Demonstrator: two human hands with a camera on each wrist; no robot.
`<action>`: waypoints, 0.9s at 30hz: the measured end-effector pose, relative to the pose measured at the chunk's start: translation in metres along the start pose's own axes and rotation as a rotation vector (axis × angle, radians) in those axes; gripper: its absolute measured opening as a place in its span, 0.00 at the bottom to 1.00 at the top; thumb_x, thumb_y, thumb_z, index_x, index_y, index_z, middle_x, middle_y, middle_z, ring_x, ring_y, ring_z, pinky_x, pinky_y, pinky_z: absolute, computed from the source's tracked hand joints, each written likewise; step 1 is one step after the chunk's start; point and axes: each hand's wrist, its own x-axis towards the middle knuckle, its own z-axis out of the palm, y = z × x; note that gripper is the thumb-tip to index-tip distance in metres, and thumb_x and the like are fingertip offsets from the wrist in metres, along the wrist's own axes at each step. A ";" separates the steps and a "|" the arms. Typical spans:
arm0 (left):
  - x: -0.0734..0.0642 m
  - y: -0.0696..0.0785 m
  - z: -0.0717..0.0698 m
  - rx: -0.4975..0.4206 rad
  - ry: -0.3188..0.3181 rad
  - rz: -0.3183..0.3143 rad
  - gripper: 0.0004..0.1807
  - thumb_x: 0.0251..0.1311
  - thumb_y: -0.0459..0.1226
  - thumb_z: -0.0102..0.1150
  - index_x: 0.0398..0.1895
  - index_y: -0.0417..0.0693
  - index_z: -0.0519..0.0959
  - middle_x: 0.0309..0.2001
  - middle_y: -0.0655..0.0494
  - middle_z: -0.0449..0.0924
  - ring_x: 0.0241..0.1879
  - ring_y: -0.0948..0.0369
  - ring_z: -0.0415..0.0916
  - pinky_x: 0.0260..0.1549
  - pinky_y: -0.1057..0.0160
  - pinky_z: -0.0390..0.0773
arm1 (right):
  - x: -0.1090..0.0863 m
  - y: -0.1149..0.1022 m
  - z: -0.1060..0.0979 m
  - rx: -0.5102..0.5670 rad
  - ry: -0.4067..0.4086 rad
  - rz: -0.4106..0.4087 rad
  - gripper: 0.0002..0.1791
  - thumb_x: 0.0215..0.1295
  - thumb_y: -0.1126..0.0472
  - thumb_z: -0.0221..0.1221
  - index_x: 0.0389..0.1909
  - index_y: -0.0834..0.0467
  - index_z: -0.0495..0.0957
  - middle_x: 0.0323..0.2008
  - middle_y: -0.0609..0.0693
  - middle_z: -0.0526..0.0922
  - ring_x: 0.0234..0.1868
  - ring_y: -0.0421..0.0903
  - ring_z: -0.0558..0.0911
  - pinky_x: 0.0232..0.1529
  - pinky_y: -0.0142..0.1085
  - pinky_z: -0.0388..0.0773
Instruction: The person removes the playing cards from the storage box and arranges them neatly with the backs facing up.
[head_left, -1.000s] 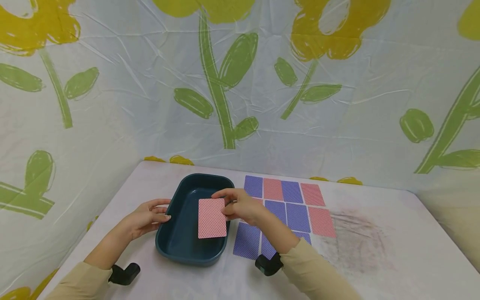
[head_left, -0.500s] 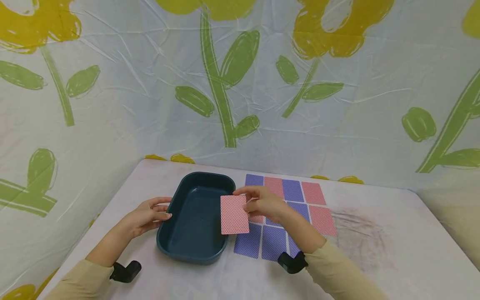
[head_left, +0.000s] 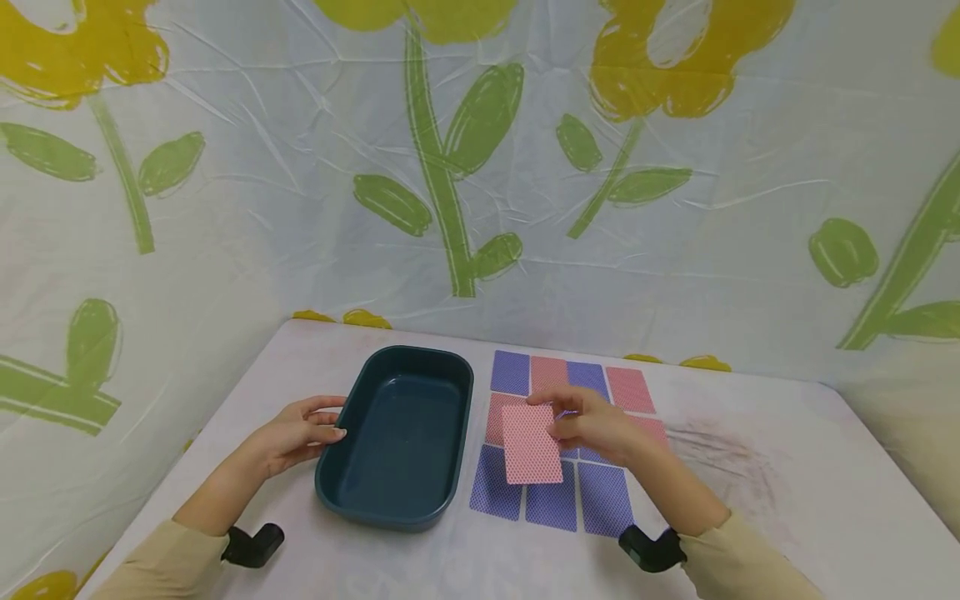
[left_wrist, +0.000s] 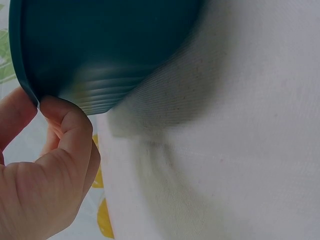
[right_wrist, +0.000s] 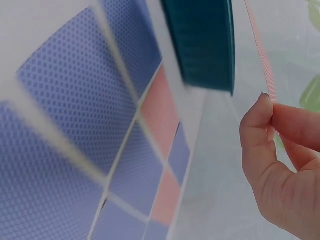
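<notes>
My right hand (head_left: 600,422) pinches a red-backed playing card (head_left: 532,446) by its right edge, holding it above the laid-out cards. The right wrist view shows that card (right_wrist: 262,55) nearly edge-on between thumb and fingers. My left hand (head_left: 300,433) grips the left rim of a dark teal rectangular bin (head_left: 397,523), thumb on one side of the wall and fingers on the other, as the left wrist view also shows. Nothing is visible inside the bin. Blue-backed cards (head_left: 551,497) and red-backed cards (head_left: 630,390) lie face down in rows; the held card and right hand hide some.
The bin stands left of the card rows on a white-covered table (head_left: 750,517). A greyish smudge (head_left: 723,454) marks the cover right of the cards. A white curtain (head_left: 300,208) with yellow flowers rises behind the table and along its sides.
My right hand has carried the red-backed card rightward, from over the bin to over the card rows. My left hand stays on the bin's rim, and the bin has not moved.
</notes>
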 end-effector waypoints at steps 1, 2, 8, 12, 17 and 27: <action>0.000 0.000 0.000 0.001 0.001 -0.001 0.37 0.57 0.28 0.59 0.67 0.33 0.54 0.46 0.46 0.68 0.39 0.60 0.72 0.39 0.64 0.75 | -0.004 0.002 -0.004 0.004 -0.002 0.002 0.25 0.59 0.72 0.53 0.59 0.69 0.67 0.41 0.60 0.69 0.38 0.50 0.73 0.38 0.37 0.78; 0.000 0.001 0.000 0.003 0.002 -0.002 0.37 0.57 0.28 0.59 0.67 0.33 0.54 0.46 0.46 0.68 0.39 0.60 0.72 0.39 0.64 0.75 | -0.008 0.004 -0.007 0.005 -0.001 0.005 0.25 0.59 0.72 0.53 0.59 0.69 0.66 0.41 0.60 0.69 0.38 0.50 0.73 0.38 0.37 0.78; 0.000 0.001 0.001 -0.002 0.004 -0.005 0.36 0.57 0.28 0.59 0.67 0.33 0.54 0.44 0.47 0.68 0.38 0.60 0.72 0.39 0.64 0.76 | -0.026 0.014 -0.024 0.002 0.038 0.052 0.26 0.59 0.70 0.55 0.60 0.69 0.65 0.43 0.58 0.72 0.39 0.50 0.75 0.39 0.37 0.78; 0.000 0.000 0.001 -0.005 0.010 -0.009 0.37 0.56 0.28 0.59 0.67 0.33 0.54 0.44 0.47 0.68 0.38 0.60 0.72 0.38 0.64 0.76 | -0.037 0.019 -0.035 -0.023 0.050 0.055 0.27 0.59 0.70 0.55 0.61 0.70 0.64 0.39 0.58 0.68 0.36 0.49 0.72 0.37 0.36 0.78; 0.000 0.000 0.001 -0.006 0.012 -0.012 0.36 0.57 0.28 0.59 0.67 0.34 0.54 0.43 0.48 0.69 0.38 0.60 0.72 0.38 0.64 0.75 | -0.048 0.027 -0.048 -0.021 0.058 0.081 0.27 0.58 0.71 0.54 0.60 0.71 0.63 0.36 0.56 0.63 0.36 0.47 0.70 0.37 0.37 0.77; 0.000 0.001 0.001 -0.002 0.013 -0.013 0.37 0.57 0.28 0.59 0.68 0.33 0.54 0.44 0.47 0.69 0.38 0.60 0.73 0.39 0.64 0.76 | -0.069 0.046 -0.071 -0.012 0.067 0.172 0.29 0.58 0.69 0.54 0.62 0.69 0.62 0.54 0.59 0.67 0.45 0.48 0.70 0.42 0.40 0.75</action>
